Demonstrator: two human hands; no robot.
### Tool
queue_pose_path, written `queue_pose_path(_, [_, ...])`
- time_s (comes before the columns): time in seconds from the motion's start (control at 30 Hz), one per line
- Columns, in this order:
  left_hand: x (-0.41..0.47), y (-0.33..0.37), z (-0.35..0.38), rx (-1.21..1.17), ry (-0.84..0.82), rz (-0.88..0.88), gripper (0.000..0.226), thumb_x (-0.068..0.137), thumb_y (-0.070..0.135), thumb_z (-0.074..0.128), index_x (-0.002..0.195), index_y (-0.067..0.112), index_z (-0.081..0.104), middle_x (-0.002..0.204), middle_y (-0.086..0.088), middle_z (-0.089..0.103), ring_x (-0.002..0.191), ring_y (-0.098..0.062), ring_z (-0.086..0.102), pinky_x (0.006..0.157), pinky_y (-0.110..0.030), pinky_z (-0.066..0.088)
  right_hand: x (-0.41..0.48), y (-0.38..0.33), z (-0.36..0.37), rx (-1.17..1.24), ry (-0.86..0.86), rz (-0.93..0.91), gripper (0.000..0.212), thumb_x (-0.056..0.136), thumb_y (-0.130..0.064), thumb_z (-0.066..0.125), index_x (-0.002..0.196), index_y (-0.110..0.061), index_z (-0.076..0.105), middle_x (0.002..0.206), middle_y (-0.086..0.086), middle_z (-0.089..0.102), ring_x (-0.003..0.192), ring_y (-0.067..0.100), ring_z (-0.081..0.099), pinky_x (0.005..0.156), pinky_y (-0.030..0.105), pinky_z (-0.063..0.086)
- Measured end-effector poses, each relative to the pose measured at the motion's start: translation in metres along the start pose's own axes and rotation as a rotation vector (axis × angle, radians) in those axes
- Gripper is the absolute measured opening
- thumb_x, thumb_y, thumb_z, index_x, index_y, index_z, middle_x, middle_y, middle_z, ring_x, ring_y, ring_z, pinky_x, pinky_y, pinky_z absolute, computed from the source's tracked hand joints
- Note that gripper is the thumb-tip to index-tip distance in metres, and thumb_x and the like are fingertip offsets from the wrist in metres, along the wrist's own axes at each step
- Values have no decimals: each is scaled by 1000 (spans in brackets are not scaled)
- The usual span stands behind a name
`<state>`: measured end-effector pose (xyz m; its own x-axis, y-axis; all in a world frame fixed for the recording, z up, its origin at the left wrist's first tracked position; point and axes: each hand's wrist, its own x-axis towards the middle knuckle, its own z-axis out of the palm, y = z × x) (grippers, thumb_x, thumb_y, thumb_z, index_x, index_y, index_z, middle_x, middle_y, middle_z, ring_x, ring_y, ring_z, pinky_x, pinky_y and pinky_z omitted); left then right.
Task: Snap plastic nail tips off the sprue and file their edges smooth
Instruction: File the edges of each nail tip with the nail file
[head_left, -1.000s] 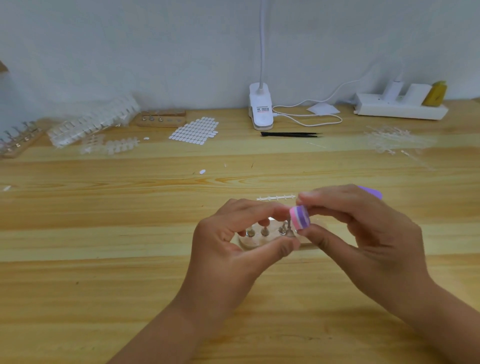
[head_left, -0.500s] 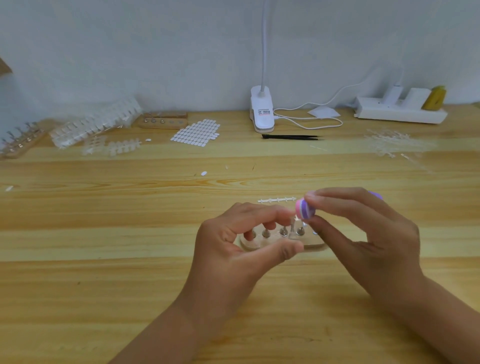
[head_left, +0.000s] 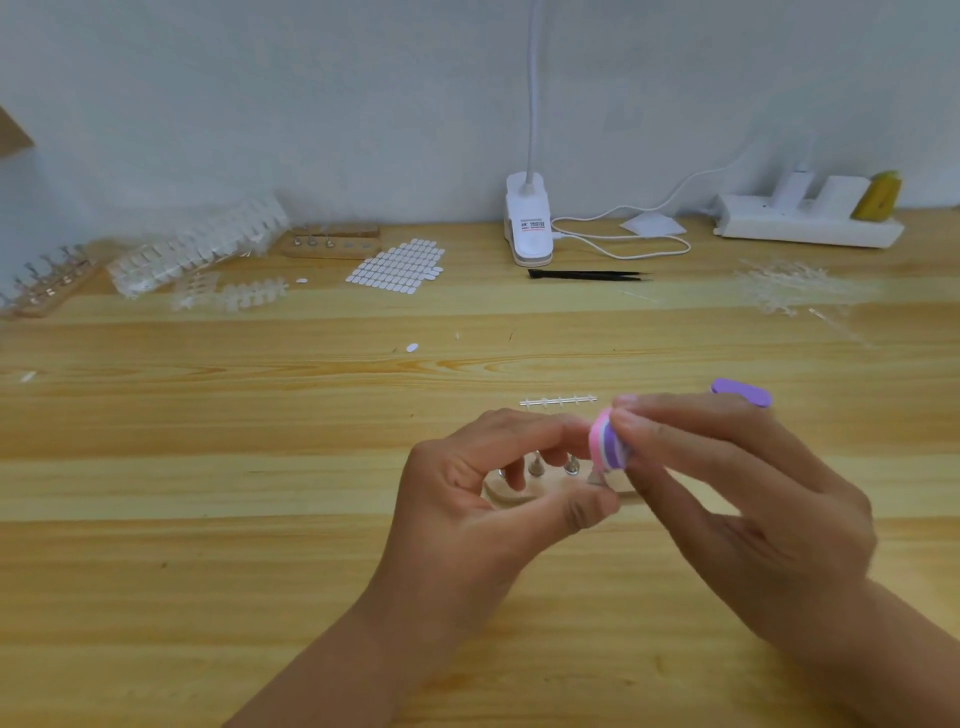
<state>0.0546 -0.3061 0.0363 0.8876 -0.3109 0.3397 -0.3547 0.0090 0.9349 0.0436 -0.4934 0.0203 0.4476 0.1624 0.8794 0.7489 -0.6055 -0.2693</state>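
The file's striped end (head_left: 608, 447) sits lower against the left fingertips than it did half a second ago, which looks like the down half of a filing stroke. The left hand (head_left: 483, 499) has hardly shifted. Its fingers are curled, with thumb and forefinger drawn in to pinch. A faint clear sliver between them is probably the nail tip (head_left: 594, 475), though it is too small and glassy to be sure. The right hand (head_left: 727, 493) grips the file between thumb and fingers. A purple end beyond the knuckles is likely the same file's far end.

The main risk, as I judge it, is the grip. A tip this small, held by its edges and rubbed sideways, could twist or flick out. Being clear, it would be hard to find on the pale wood surface (head_left: 260, 597). The file also works right against the left fingertips, so a long stroke could scrape skin. Too much pressure could flatten the edge rather than smooth it.

Just under the hands is a wooden stand with metal pegs (head_left: 519, 493). A dropped wrist could knock it. A stripped sprue (head_left: 558, 401) lies just behind. Farther back are black tweezers (head_left: 587, 274) and a clip lamp (head_left: 529, 223), with more sprues (head_left: 779, 286) at the right.
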Motion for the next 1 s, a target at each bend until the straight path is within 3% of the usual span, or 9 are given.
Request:
queue_pose_path(0.13, [0,-2,-1,-10,26,4,30,66,31,83,95,27,77,92,1,74,80,-18,58,68,-23,44,3,8,-1,-35,29,124,23,87,-3,74,108,-4,66,101,7,70,96,8,67,92,14,49])
queue_pose_path(0.3, [0,-3,0,13,5,9,29,69,31,83,97,31,77,93,4,74,79,-11,56,69,-22,43,1,-4,1,-31,24,-26,27,83,0,76,107,-4,64,105,4,67,102,5,65,95,13,45])
queue_pose_path(0.4, [1,-5,-1,-5,28,-15,29,67,32,84,95,30,77,91,6,74,77,-8,57,69,-22,45,2,9,0,-64,15,64,29,80,2,77,106,-5,66,99,2,67,98,4,65,93,11,45])
queue_pose_path(0.57, [1,-5,1,-14,-8,4,28,69,30,83,97,32,77,94,6,74,80,-10,56,69,-22,42,0,2,1,-40,18,-5,26,82,0,76,106,-5,66,102,4,68,101,4,65,95,13,45])
queue_pose_path(0.7, [1,-8,0,-39,23,-20,28,67,29,84,94,26,78,91,4,74,78,-10,57,67,-22,44,3,12,0,-47,23,120,27,81,1,78,104,-8,68,95,4,69,92,6,66,89,14,49])
queue_pose_path(0.83, [1,-10,2,-40,2,-30,29,69,26,84,97,25,78,95,2,74,80,-14,56,68,-23,42,0,1,3,-36,28,25,26,83,-2,77,105,-9,66,99,0,67,97,2,64,89,10,45])
queue_pose_path(1.0, [3,-10,0,-55,20,-60,30,66,28,84,95,25,78,90,4,73,82,-13,58,68,-27,44,1,11,0,-18,-4,111,26,80,2,77,103,-6,68,97,1,67,94,4,65,89,15,48])
